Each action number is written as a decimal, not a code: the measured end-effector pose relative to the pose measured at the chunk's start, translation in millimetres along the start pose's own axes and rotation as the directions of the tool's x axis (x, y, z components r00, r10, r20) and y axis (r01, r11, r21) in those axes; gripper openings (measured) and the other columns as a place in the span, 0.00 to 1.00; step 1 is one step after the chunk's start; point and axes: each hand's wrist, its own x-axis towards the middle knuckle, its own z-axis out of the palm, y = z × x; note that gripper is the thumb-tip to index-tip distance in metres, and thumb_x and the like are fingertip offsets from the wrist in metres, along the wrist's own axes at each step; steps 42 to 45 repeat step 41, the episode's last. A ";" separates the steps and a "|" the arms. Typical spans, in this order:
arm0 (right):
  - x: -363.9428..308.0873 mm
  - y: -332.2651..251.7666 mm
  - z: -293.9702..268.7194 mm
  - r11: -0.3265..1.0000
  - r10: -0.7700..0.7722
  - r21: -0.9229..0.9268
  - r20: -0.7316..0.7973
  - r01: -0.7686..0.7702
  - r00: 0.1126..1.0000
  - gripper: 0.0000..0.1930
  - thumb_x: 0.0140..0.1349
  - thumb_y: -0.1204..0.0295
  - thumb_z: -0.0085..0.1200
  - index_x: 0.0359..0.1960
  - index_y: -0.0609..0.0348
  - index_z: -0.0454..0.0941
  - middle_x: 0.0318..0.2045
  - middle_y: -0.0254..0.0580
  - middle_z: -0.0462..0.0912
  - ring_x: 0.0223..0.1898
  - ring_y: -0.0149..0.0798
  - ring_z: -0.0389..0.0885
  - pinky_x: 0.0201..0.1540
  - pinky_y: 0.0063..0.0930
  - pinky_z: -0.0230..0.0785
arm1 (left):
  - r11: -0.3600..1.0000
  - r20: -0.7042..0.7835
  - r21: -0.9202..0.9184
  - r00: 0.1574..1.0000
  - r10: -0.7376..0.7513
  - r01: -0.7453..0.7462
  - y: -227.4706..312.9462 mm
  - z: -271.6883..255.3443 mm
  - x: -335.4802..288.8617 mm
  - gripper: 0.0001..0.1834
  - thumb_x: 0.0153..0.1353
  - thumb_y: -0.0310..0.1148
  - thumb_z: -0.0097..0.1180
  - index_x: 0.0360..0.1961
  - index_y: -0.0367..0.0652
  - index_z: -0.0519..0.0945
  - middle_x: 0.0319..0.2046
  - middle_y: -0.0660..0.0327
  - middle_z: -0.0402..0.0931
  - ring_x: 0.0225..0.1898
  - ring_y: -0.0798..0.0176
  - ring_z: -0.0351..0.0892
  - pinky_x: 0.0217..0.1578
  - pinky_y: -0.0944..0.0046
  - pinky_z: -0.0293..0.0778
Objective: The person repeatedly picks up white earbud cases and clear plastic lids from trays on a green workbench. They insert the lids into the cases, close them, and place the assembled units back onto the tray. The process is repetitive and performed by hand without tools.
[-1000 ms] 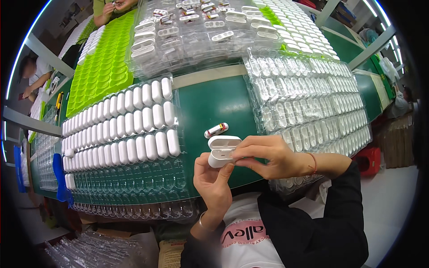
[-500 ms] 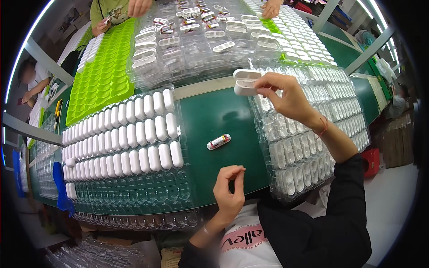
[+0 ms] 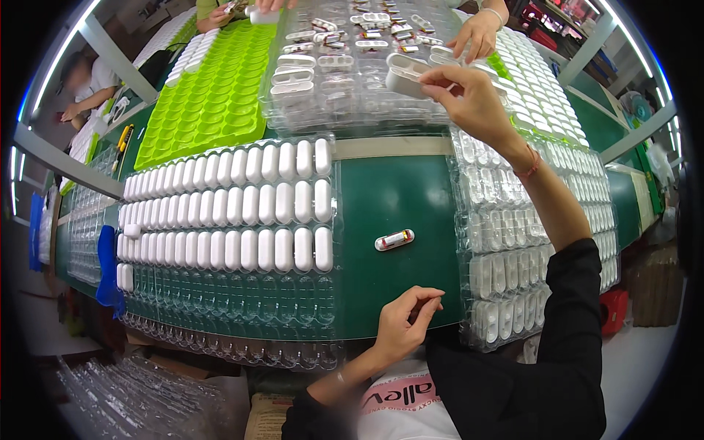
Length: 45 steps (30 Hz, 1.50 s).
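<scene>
In my right hand (image 3: 469, 103), raised at the far side, thumb and fingers pinch a white oblong plastic case (image 3: 405, 77), its lid swung up. It hangs over the near right edge of the far clear trays. My left hand (image 3: 407, 319) is held low by the table's front edge, thumb and forefinger pressed together, and nothing shows between them. Beyond it, a small oblong insert (image 3: 394, 240) with a silver cell and red and yellow bits lies alone on the green table (image 3: 367, 282).
Rows of closed white cases (image 3: 249, 205) fill a clear tray at left; clear trays of open pieces (image 3: 506, 227) stand at right. A bright green tray (image 3: 202, 99) lies far left. Another person's hand (image 3: 479, 34) reaches over the stacked clear trays (image 3: 345, 95) holding inserts.
My right hand has moved farther away with the open case, toward the far trays. A co-worker's hand has come in lower at the far right. The whole view has shifted a little.
</scene>
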 end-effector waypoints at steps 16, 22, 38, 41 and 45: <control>170.6 49.1 160.7 0.970 -0.223 -0.086 0.042 0.225 0.974 0.09 0.51 0.73 0.56 0.33 0.55 0.86 0.30 0.48 0.85 0.33 0.49 0.83 0.40 0.37 0.75 | 1.000 0.072 -0.021 0.997 0.021 -0.020 -0.7 -5.5 0.0 0.08 0.64 0.22 0.54 0.44 0.35 0.80 0.31 0.61 0.79 0.30 0.74 0.78 0.29 0.75 0.71; 176.3 54.8 143.8 0.968 -0.252 0.040 0.151 0.249 0.956 0.09 0.52 0.70 0.57 0.33 0.57 0.86 0.28 0.46 0.86 0.30 0.42 0.84 0.38 0.32 0.75 | 0.998 0.078 -0.032 0.995 0.063 -0.061 -1.0 -5.7 0.4 0.08 0.64 0.22 0.54 0.43 0.35 0.79 0.32 0.59 0.79 0.31 0.72 0.80 0.29 0.73 0.73; 84.1 85.8 -23.3 0.918 0.017 -0.374 0.373 0.134 0.928 0.09 0.58 0.72 0.57 0.37 0.63 0.84 0.33 0.45 0.86 0.34 0.39 0.82 0.41 0.30 0.73 | 0.996 0.041 -0.020 0.996 0.083 -0.082 4.1 -1.9 3.6 0.08 0.63 0.22 0.55 0.43 0.38 0.81 0.29 0.64 0.80 0.21 0.80 0.67 0.20 0.77 0.59; 68.8 75.8 -29.9 0.945 0.053 -0.307 0.489 0.115 0.871 0.10 0.57 0.69 0.60 0.37 0.61 0.85 0.36 0.42 0.87 0.36 0.38 0.84 0.44 0.32 0.73 | 0.998 0.040 -0.006 0.998 0.058 -0.058 2.0 -0.8 2.2 0.08 0.64 0.22 0.55 0.43 0.38 0.81 0.29 0.65 0.80 0.20 0.80 0.66 0.20 0.77 0.59; 68.8 75.8 -29.9 0.945 0.053 -0.307 0.489 0.115 0.871 0.10 0.57 0.69 0.60 0.37 0.61 0.85 0.36 0.42 0.87 0.36 0.38 0.84 0.44 0.32 0.73 | 0.998 0.040 -0.006 0.998 0.058 -0.058 2.0 -0.8 2.2 0.08 0.64 0.22 0.55 0.43 0.38 0.81 0.29 0.65 0.80 0.20 0.80 0.66 0.20 0.77 0.59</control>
